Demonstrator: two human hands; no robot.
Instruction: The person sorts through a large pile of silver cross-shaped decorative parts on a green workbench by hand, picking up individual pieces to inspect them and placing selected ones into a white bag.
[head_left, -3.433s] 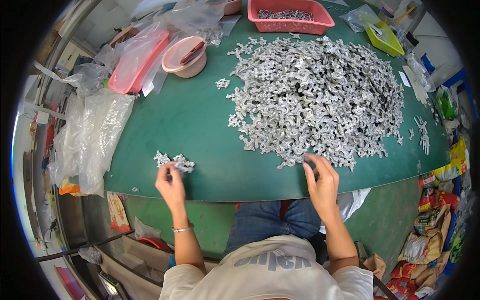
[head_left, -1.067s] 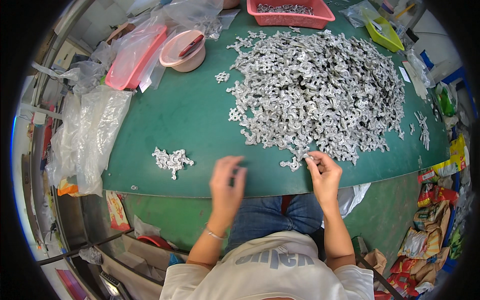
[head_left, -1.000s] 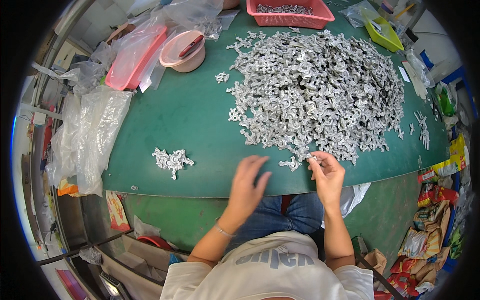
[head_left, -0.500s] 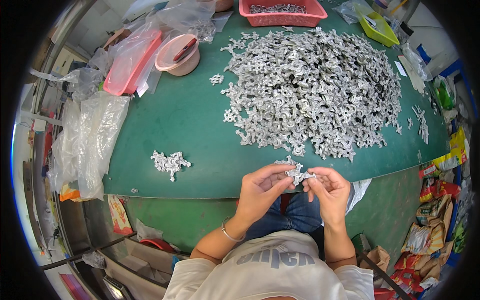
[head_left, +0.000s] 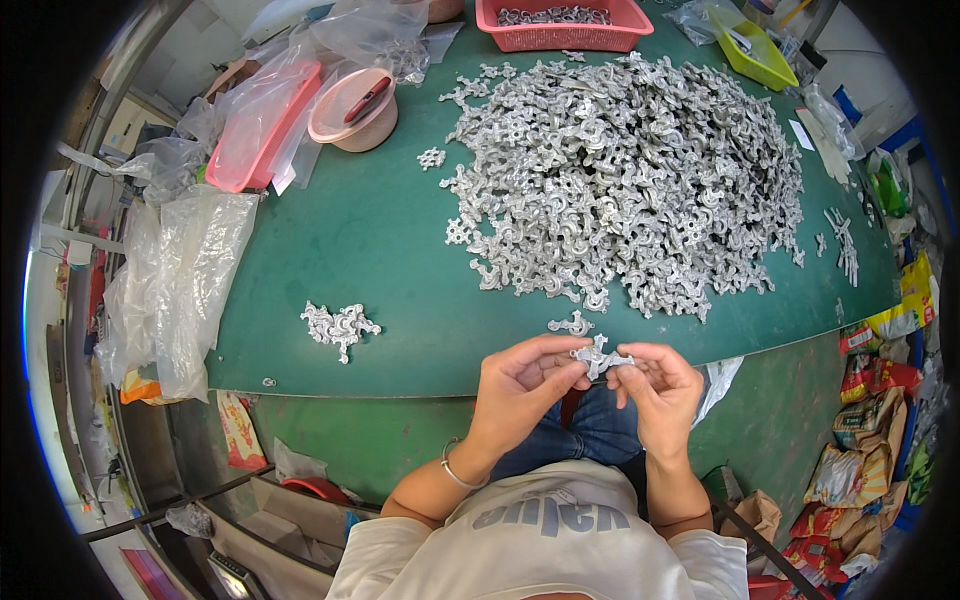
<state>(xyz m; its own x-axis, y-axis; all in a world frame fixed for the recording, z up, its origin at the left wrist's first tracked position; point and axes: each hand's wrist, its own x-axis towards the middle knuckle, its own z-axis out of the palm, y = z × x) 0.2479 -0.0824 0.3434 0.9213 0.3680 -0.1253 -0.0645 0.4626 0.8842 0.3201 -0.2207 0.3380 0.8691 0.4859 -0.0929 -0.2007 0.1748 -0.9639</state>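
Note:
Between my two hands, over the table's near edge, is a small silvery metal casting (head_left: 597,357) with several curved, knobbed arms. My left hand (head_left: 535,385) pinches its left side between thumb and fingers. The casting's right arm is gripped by the thumb and fingertips of my right hand (head_left: 655,385). Just beyond my hands one loose casting (head_left: 571,323) lies on the table. A large heap of like castings (head_left: 630,180) covers the table's middle and right. Off to the left lies a small cluster of castings (head_left: 342,327).
The green table (head_left: 400,240) ends just past my hands. At its back stands a pink basket (head_left: 565,38) of metal pieces. A pink bowl (head_left: 353,135) holding a red-handled tool, a pink tray (head_left: 262,130) and plastic bags (head_left: 195,280) lie left. A yellow basket (head_left: 755,60) sits back right.
Both hands have drawn slightly nearer to me with the casting, which is tilted a little differently. The loose casting beyond them now shows whole.

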